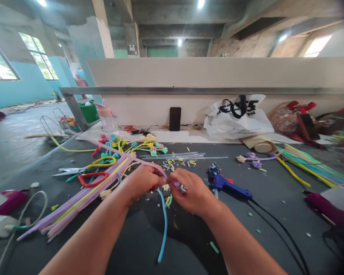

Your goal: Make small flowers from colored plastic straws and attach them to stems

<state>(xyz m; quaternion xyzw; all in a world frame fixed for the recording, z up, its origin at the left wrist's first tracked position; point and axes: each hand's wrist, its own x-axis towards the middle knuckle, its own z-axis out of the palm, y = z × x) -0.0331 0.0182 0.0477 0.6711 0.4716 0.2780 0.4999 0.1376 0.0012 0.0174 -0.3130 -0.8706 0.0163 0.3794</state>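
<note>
Both hands meet near the surface's point(149, 244) near edge: left hand point(143, 182) pinches a lilac pipe cleaner point(114, 152), right hand point(192, 194) grips its end.

Glue gun point(227, 186) on table point(189, 244): scissors point(86, 168) far left, hands point(145, 183) just left, bag point(236, 118) and phone point(175, 118) behind.

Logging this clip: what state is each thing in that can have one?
Left hand: closed on a lilac pipe cleaner.
Right hand: pinching a small twisted piece.
Blue pipe cleaner: hanging loose below the hands.
Glue gun: lying on its side, corded.
Scissors: lying flat, whether shut is unclear.
Phone: upright against the wall, screen dark.
</note>
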